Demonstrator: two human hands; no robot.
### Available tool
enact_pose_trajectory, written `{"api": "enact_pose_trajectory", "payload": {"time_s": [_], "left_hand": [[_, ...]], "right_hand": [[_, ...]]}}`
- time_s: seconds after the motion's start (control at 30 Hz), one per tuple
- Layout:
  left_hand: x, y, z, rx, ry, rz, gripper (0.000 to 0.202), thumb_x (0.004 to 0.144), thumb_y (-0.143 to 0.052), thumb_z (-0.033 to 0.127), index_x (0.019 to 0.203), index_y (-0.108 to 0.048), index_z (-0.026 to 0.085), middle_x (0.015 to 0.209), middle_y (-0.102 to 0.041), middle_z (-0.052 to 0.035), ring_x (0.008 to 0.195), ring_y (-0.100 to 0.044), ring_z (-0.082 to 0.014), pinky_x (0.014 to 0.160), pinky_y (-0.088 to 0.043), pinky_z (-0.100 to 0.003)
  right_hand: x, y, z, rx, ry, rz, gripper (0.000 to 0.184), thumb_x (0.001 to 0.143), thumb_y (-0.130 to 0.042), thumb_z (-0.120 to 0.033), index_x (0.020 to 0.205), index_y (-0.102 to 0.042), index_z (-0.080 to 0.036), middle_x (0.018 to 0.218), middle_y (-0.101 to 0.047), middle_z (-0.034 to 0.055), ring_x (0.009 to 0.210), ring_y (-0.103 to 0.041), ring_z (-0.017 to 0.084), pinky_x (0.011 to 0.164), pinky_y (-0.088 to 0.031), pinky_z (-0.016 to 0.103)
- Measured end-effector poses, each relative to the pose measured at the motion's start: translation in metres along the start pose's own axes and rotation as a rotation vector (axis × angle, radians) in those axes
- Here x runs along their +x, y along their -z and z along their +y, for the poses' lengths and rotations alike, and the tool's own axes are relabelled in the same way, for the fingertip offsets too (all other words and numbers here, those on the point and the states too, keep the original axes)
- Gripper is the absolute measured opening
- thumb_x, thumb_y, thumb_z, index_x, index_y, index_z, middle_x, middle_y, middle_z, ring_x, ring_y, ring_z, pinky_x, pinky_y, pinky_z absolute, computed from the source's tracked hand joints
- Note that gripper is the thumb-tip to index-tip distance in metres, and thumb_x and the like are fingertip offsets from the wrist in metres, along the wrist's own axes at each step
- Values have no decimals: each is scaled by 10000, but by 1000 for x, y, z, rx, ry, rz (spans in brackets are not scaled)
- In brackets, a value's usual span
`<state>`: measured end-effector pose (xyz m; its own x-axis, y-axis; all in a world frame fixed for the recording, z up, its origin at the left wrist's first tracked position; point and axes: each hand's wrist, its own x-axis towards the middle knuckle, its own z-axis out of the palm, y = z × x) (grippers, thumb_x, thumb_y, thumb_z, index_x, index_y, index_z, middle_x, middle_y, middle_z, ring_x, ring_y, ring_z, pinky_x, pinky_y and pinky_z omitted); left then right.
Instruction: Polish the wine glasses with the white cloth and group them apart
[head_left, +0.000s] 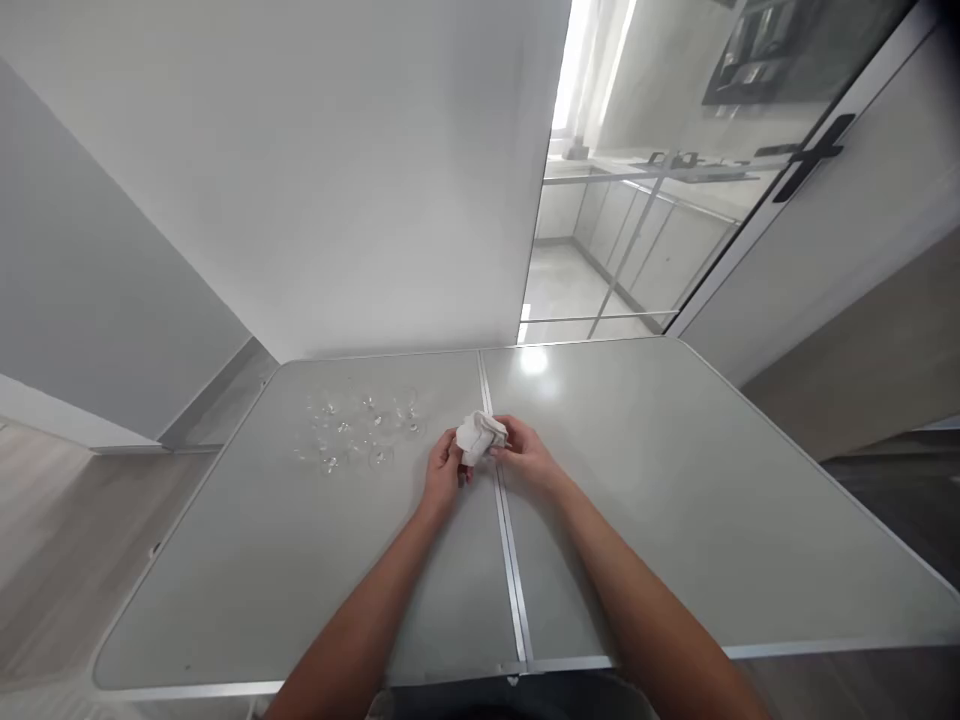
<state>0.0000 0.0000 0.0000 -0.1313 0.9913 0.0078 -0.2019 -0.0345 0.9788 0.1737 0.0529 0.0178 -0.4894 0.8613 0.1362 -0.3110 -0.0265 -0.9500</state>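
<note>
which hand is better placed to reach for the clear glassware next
Probably the left hand: it is nearer the clear glassware, while the right hand is across the white cloth from it. Both hold the cloth, though.

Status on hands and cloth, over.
Left hand and right hand holding crumpled white cloth. Clear glassware grouped to the left, apart from both hands.

Bare forearms (637,570) stretched forward, left grip (446,462) and right grip (523,447) close together, fingers (513,423) curled inward
</note>
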Motion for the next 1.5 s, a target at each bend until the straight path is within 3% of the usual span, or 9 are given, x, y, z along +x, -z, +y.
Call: {"api": "enact_pose_trajectory", "payload": {"time_s": [0.33, 0.53, 0.67, 0.87, 1.0, 1.1, 1.23, 1.37, 1.5], "left_hand": [[-4, -5, 12, 115, -203, -66, 589, 811, -655, 679, 1130, -628, 184, 1097, -614, -98, 1008, -582, -229, 806, -503, -285], [-6, -10, 10, -67, -65, -85, 683, 781, -733, 603, 1302, -505, 225, 1037, -656, -73, 908, -625, -203, 816, -498, -292], [-4, -7, 9, -71, -35, -46, 389, 826, -727, 493, 1048, -642, 183, 903, -647, -49, 816, -592, -170, 740, -474, -256], [-1, -4, 14, -218, 42, 31, 370, 824, -728, 458, 1071, -626, 201, 726, -561, 15, 621, -492, -111, 588, -391, -212], [-5, -5, 12, -194, 116, -176, 666, 779, -699, 665, 1216, -644, 165, 722, -616, -19, 617, -531, -140, 571, -400, -239], [-7, -6, 8, -61, 60, -330, 600, 671, -797, 658, 930, -736, 120, 885, -689, -96, 808, -625, -221, 699, -480, -295], [-6, -9, 5, -117, 46, -116, 411, 802, -741, 544, 960, -725, 165, 1078, -707, -88, 949, -641, -218, 818, -507, -300], [-4, -11, 6, -201, 29, 156, 410, 865, -657, 584, 1043, -635, 216, 953, -693, -24, 839, -635, -153, 764, -519, -253], [-7, -12, 10, -77, -6, 106, 423, 842, -685, 582, 1010, -570, 212, 877, -651, -3, 760, -604, -138, 705, -500, -234]], "right_hand": [[0, 11, 25, 57, -6, 179, 390, 868, -684, -545, 817, -723, -160, 743, -592, 40, 702, -493, 176, 691, -415, 305], [-5, 5, 17, 39, -44, 143, 402, 857, -688, -547, 755, -707, -159, 648, -516, 9, 608, -418, 143, 589, -346, 275], [-4, 8, 10, -13, 15, 290, 405, 868, -693, -516, 660, -638, -173, 616, -468, -10, 583, -382, 123, 546, -307, 259], [0, 8, -9, 328, -79, 454, 368, 807, -736, -554, 766, -668, -195, 713, -626, 30, 685, -568, 187, 647, -489, 303], [1, 5, -16, 412, -199, 400, 418, 818, -704, -619, 847, -650, -205, 739, -670, 38, 758, -648, 233, 687, -544, 342], [-1, 5, -17, 443, -189, 377, 391, 823, -731, -586, 855, -625, -211, 746, -667, 10, 709, -634, 191, 669, -546, 306], [-6, 5, -17, 447, -281, 186, 406, 817, -750, -558, 950, -667, -184, 828, -704, 47, 734, -640, 190, 660, -543, 293], [-9, 3, -17, 394, -426, -45, 293, 744, -849, -333, 936, -703, -167, 819, -706, 44, 710, -633, 161, 642, -515, 259], [-8, -3, -21, 427, -305, 136, 301, 801, -774, -333, 1074, -701, -228, 955, -739, 41, 873, -679, 197, 720, -542, 278]]}}
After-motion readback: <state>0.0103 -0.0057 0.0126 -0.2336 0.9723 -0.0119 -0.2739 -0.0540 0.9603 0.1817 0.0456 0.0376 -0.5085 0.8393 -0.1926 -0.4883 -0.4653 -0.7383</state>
